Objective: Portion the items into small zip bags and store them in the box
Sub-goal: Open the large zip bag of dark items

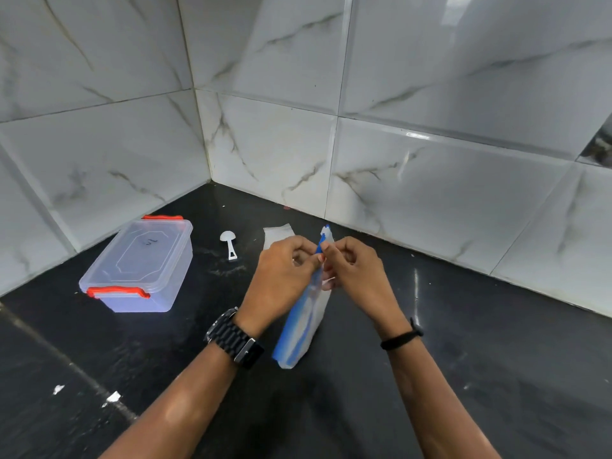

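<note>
On the dark surface (463, 359), left of the hands, the box (139, 266) sits lidded and latched; the zip bag (303, 323) stands between them. Left hand (281, 276) and right hand (357, 270) pinch its blue top with curled fingers (308, 248), seemingly working the seal; next comes scooping with the white scoop (229, 243).

- I see a clear zip bag (303, 321) with a blue zip strip, held upright on edge above the black counter
- The clear box (139, 266), lid shut with red latches, sits well left of it
</note>
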